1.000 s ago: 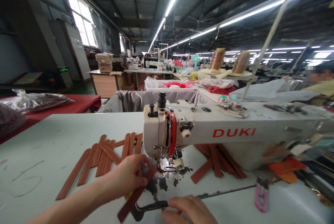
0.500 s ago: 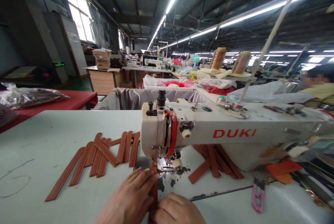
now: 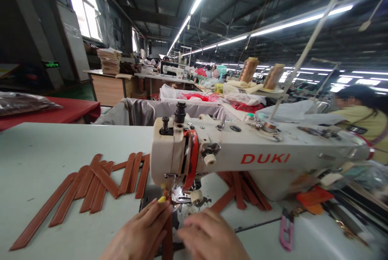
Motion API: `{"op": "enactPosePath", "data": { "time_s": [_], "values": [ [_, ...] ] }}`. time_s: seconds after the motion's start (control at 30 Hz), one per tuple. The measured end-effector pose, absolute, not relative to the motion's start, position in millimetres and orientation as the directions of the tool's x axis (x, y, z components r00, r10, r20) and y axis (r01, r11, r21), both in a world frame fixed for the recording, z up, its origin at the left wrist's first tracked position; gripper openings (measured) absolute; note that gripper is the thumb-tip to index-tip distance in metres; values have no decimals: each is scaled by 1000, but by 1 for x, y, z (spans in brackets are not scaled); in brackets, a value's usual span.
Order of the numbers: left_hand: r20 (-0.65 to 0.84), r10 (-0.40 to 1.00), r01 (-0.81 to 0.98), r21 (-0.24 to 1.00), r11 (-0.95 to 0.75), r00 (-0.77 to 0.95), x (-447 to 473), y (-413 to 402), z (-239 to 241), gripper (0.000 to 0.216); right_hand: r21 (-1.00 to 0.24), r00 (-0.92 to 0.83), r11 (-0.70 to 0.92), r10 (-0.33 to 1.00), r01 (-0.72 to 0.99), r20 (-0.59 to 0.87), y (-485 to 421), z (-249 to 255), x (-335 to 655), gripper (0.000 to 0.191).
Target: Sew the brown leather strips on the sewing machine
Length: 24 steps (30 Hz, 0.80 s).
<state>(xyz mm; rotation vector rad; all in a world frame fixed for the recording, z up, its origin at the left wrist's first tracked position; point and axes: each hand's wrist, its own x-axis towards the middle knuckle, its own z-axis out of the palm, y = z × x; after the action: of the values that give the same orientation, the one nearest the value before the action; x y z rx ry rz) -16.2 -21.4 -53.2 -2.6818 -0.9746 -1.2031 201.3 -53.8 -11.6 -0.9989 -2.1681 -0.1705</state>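
Guiding a brown leather strap [image 3: 167,244] at the DUKI sewing machine [image 3: 263,146], I have the left hand [image 3: 139,229] laid along its left side, fingers pressed together. I cannot tell from here whether the thumb is pinching it. A yellow bit [image 3: 161,199] shows at those fingertips, just beside the presser foot [image 3: 183,199]. The strap runs from the bottom edge of my view up to the needle area, its far end under the machine's head.

My right hand [image 3: 212,235] is blurred, fingers bent, just right of the strap; I cannot tell whether it touches it.

Left of the machine, a loose group of matching straps [image 3: 104,179] lies on the pale worktop [image 3: 54,142], some crossing. More straps [image 3: 238,191] fan out beneath the machine's arm. To the right I have pink-handled snips [image 3: 291,227] near some orange pieces [image 3: 315,196]. Beyond the machine stand two thread cones, and a person in yellow [image 3: 363,118] is at far right.
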Motion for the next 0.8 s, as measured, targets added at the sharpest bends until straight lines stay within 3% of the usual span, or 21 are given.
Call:
{"op": "enactPosePath", "data": {
  "time_s": [0.07, 0.13, 0.27, 0.4, 0.57, 0.67, 0.8],
  "values": [
    [666, 576, 565, 272, -779, 474, -16, -23, -59, 54, -226, -391, 531, 797, 817, 460, -51, 10, 232, 42],
    [651, 597, 566, 298, -769, 469, -16, -24, -61, 56, -113, -363, 418, 872, 901, 329, -44, 24, 262, 47],
    [675, 561, 588, 227, -776, 480, -15, -22, -56, 52, -53, -399, 411, 903, 910, 156, -23, 22, 291, 31],
    [663, 507, 558, 158, -814, 551, -15, -17, -47, 44, -126, -444, 487, 856, 864, 266, -14, 12, 293, 24],
    [649, 482, 536, 133, -834, 589, -17, -17, -44, 47, -393, -312, 579, 766, 714, 562, -25, 12, 302, 19],
    [604, 538, 543, 198, -816, 589, -16, -19, -40, 50, -590, -199, 552, 807, 589, 556, -35, 14, 308, 22],
    [548, 594, 552, 263, -791, 589, -14, -25, -31, 50, -763, 50, 462, 841, 451, 539, -43, 15, 311, 23]
  ]
}}
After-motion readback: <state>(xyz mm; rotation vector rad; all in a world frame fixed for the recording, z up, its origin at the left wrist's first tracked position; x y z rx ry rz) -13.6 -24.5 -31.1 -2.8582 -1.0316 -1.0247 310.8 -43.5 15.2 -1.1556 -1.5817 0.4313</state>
